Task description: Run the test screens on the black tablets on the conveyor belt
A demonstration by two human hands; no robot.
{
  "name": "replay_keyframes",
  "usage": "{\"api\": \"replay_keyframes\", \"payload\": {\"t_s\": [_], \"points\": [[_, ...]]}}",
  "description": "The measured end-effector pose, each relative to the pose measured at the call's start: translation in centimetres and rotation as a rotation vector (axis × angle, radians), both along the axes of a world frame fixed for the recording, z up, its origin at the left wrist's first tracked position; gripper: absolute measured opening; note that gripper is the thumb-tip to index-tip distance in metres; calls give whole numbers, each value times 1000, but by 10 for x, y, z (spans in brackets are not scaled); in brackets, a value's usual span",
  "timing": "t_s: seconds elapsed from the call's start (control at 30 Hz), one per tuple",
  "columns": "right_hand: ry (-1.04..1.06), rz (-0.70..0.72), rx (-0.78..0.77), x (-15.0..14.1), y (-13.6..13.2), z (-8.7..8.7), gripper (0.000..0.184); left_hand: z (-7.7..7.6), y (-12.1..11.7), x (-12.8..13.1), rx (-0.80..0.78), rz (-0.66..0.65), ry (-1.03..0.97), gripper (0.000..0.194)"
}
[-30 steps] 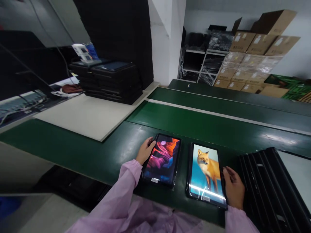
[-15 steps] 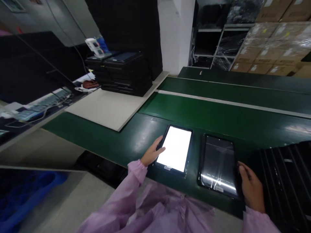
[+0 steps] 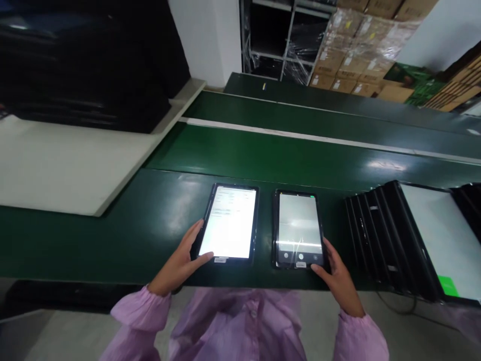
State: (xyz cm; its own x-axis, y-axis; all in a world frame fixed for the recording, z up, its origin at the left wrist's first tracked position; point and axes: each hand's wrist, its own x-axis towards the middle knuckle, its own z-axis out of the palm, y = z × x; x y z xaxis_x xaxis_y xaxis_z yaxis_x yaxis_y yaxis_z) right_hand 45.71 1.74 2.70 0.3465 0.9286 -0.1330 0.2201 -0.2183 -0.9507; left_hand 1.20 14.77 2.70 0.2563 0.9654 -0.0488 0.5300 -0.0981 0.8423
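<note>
Two tablets lie side by side on the green bench (image 3: 112,235). The left tablet (image 3: 230,223) shows a white page with faint text. My left hand (image 3: 180,263) grips its lower left corner, thumb resting on the screen edge. The right tablet (image 3: 298,229) shows a pale camera-like screen with round buttons along the bottom. My right hand (image 3: 338,276) holds its lower right corner, thumb on the bottom bezel. Both arms wear pink sleeves.
A row of black tablets (image 3: 383,235) stands on edge to the right, beside a white panel (image 3: 439,235) with a green tag. A pale board (image 3: 56,165) lies at left under dark stacks. Boxes (image 3: 356,55) and shelving stand beyond the green belts.
My view swung right and down. The left tablet's screen went from a picture to blank white to a text page; the right went from a fox picture to dark to a pale screen. Both hands slid toward the lower corners.
</note>
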Motion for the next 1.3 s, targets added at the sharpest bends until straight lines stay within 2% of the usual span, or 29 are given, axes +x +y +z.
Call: {"api": "replay_keyframes", "payload": {"t_s": [0.17,0.3,0.43,0.63,0.87,1.03,1.17,1.3], "points": [[-125,-115,-29,-4,23,7,95,0,12,5,15,66,-6,96],[-164,-238,41,-11,45,4,88,1,19,15,43,127,-49,93],[-175,-305,118,-17,51,-2,80,-3,20,23,98,197,-94,87],[-179,-296,98,-18,49,-1,79,-4,19,26,120,206,-115,83],[-136,-269,54,-10,52,-2,88,-4,19,27,106,235,-155,76],[-134,-247,11,-7,53,1,92,-7,40,32,40,355,-258,75],[-182,-234,14,-5,52,1,90,-5,59,37,166,459,-187,62],[-194,-202,16,-1,51,2,87,-7,64,38,230,470,-179,55]]}}
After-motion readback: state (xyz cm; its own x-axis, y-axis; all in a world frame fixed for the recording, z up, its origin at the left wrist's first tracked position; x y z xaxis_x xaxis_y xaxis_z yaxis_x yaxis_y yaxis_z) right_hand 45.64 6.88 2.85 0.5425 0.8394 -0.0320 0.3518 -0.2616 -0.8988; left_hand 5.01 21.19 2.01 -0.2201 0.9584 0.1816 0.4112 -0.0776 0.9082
